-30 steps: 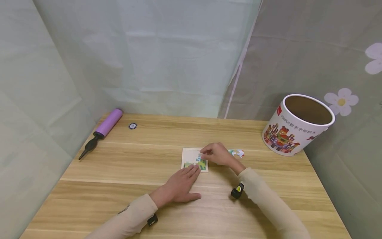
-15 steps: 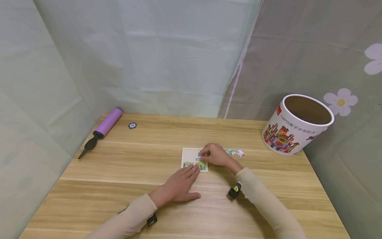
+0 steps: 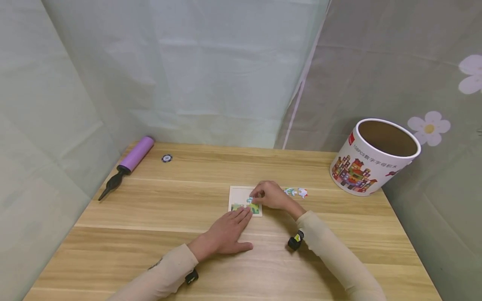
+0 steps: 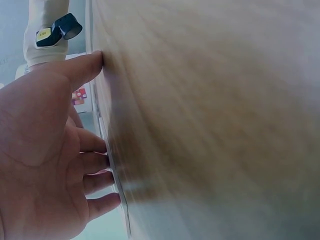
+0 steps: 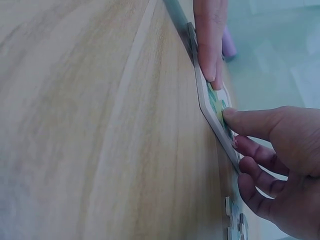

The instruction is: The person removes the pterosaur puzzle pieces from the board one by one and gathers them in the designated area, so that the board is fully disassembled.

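A small square jigsaw board (image 3: 238,193) with a pale wooden frame lies mid-table, green pieces (image 3: 237,207) along its near side. Straight fingers of my left hand (image 3: 228,233) rest on that near side; the left wrist view shows the same hand (image 4: 45,155) with its thumb spread. My right hand (image 3: 274,195) pinches a blue-and-white puzzle piece (image 3: 249,200) at the board's right side, its fingertips partly covering it. In the right wrist view, the right thumb (image 5: 250,121) presses down over the board's rim (image 5: 204,95). Loose puzzle pieces (image 3: 302,192) lie just right of the right hand.
A large white printed bucket (image 3: 355,167) stands at the back right of the wooden table (image 3: 150,209). At the back left lie a purple hand pump (image 3: 138,154) with a black nozzle and a round chip (image 3: 167,158). Cloth walls enclose the table's back and sides.
The right hand has shifted slightly left over the board, its fingers drawn closer together at the piece. More of the loose pieces shows beside it. The left hand has stayed in place.
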`<action>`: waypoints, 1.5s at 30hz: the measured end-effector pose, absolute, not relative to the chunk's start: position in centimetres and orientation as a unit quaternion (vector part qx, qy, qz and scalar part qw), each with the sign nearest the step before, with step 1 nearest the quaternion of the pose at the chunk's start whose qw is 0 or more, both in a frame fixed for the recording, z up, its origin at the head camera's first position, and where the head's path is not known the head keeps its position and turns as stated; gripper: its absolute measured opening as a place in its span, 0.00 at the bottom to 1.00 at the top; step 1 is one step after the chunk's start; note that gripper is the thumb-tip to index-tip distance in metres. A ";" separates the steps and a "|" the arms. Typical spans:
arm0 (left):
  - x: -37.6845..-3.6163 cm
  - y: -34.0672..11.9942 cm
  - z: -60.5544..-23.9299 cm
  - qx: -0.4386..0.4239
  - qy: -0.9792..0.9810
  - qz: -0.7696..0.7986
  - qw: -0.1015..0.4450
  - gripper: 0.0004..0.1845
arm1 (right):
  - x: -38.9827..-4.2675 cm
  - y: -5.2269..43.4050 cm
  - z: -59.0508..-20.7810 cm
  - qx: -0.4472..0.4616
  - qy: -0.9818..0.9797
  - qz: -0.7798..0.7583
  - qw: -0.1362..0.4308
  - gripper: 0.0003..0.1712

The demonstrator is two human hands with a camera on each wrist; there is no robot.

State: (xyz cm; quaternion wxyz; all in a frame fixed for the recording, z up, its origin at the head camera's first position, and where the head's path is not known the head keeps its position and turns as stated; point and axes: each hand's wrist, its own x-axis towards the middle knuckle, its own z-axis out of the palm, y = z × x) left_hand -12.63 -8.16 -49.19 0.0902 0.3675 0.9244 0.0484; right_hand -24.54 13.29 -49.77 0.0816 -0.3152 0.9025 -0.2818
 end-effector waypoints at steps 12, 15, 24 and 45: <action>-12.7 -8.1 -49.3 0.366 0.926 0.045 0.087 0.49 | -24.3 13.1 -49.6 -0.290 0.891 -0.337 0.093 0.02; -12.7 -8.1 -49.2 0.365 0.926 0.044 0.090 0.49 | -24.3 13.0 -49.5 -0.284 0.891 -0.342 0.091 0.03; -12.7 -8.1 -49.2 0.364 0.926 0.042 0.092 0.49 | -24.2 12.9 -49.1 -0.280 0.893 -0.347 0.064 0.06; -12.5 -8.0 -49.1 0.360 0.927 0.048 0.097 0.49 | -22.7 21.1 -46.8 -0.222 0.904 -0.363 0.024 0.05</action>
